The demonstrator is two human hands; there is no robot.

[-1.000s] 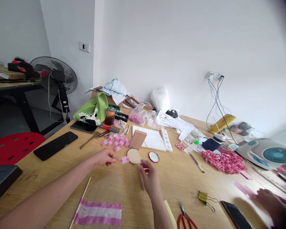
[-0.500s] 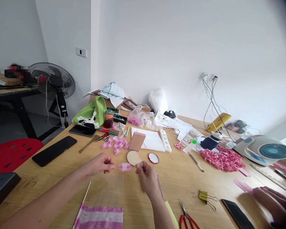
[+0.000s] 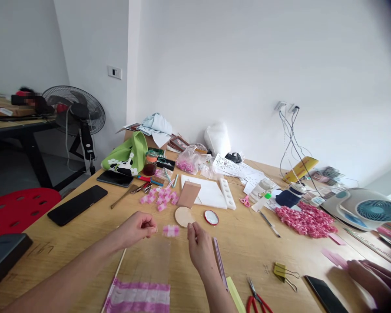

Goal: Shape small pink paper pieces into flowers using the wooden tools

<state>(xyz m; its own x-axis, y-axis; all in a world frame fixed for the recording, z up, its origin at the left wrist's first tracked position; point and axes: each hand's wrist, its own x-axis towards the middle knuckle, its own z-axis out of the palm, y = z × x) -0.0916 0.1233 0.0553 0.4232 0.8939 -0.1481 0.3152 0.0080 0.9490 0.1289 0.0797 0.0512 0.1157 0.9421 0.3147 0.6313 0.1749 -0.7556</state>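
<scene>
Two hands, mine, came first in the count: my left hand (image 3: 136, 229) and my right hand (image 3: 200, 251), both held over the wooden table (image 3: 91, 221). Left fingers: drawn to a narrow pinch, tips pointing right. Right fingers: also a narrow pinch, just beside the round wooden disc (image 3: 184, 216). Neither showed anything held, though I could not tell about something very thin. One pink gathered-fabric piece (image 3: 171, 231) lay between the hands, its long axis running left to right, slightly nearer my left hand. Also listed: one loose group of pink pieces (image 3: 158, 198) beyond it, one red-rimmed round mirror (image 3: 211, 217), and one clear plastic sheet (image 3: 153, 261) ending in pink-striped cloth (image 3: 137, 296).
</scene>
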